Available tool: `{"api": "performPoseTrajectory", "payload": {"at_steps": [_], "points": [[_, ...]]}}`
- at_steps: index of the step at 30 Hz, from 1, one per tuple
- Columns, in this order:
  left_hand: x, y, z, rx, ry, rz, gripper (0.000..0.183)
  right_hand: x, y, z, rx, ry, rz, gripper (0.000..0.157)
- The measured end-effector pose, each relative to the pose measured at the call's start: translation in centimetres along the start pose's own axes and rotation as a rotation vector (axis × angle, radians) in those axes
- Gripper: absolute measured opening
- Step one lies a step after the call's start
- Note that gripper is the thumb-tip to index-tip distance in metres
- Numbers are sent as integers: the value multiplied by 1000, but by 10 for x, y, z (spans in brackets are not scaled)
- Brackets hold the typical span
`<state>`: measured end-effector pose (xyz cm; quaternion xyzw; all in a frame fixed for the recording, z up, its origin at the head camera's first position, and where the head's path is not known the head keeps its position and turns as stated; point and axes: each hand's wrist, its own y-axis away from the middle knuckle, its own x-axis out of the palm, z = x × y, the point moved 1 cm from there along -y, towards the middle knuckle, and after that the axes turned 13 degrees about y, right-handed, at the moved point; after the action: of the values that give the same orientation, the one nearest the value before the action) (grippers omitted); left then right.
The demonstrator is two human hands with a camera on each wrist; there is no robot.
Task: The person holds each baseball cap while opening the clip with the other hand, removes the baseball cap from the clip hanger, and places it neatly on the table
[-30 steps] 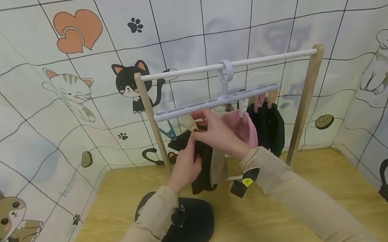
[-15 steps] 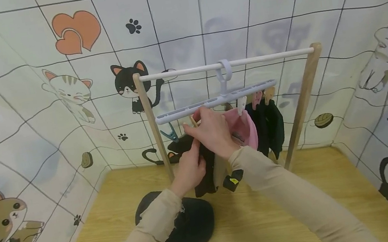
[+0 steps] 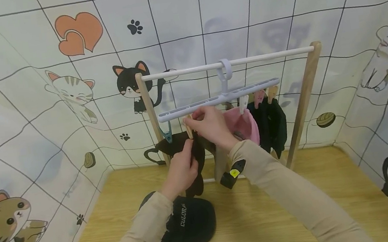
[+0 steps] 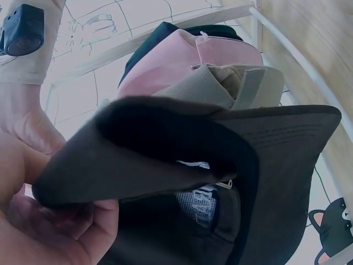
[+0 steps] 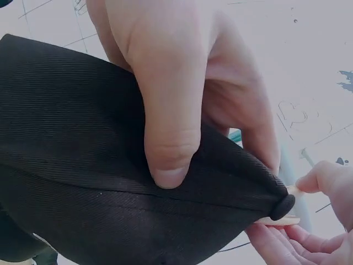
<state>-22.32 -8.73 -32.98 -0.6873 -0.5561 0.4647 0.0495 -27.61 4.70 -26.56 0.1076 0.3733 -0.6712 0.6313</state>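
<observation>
My left hand (image 3: 181, 171) pinches the edge of a dark brown cap (image 3: 194, 185), its thumb lying on the cloth in the right wrist view. Thumb and fingers of my right hand (image 3: 212, 126) pinch a pale yellow clothespin (image 3: 188, 126) at the cap's upper edge. In the left wrist view, the brown cap (image 4: 127, 163) shows its hollow inside and stitched brim. A teal clothespin (image 3: 167, 133) hangs left of my hands, its lower end overlapping the brown cloth; whether it grips is unclear. Just behind hangs a beige cap (image 4: 256, 88), partly covered.
Pink cap (image 3: 241, 121) and dark caps (image 3: 270, 120) hang by clothespins from the lavender hanger bar (image 3: 218, 100). The hanger hooks over a white rail (image 3: 267, 57) between wooden posts (image 3: 303, 105). A black cap with lettering (image 3: 195, 224) lies on the wooden table (image 3: 268, 226).
The brown cap has swung left and turned, with my left hand on it. My right thumb has come onto the yellow clothespin. The teal clothespin now hangs more upright.
</observation>
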Motion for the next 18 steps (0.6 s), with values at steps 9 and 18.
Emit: {"api": "performPoseTrajectory", "payload": {"at_steps": [9,18], "points": [[-1,2,3,33,-5,-2,36,2,0,-2,54,-85,35,29],[-3,2,4,17,15,12,34,6,-1,-5,54,-91,-12,26]]}}
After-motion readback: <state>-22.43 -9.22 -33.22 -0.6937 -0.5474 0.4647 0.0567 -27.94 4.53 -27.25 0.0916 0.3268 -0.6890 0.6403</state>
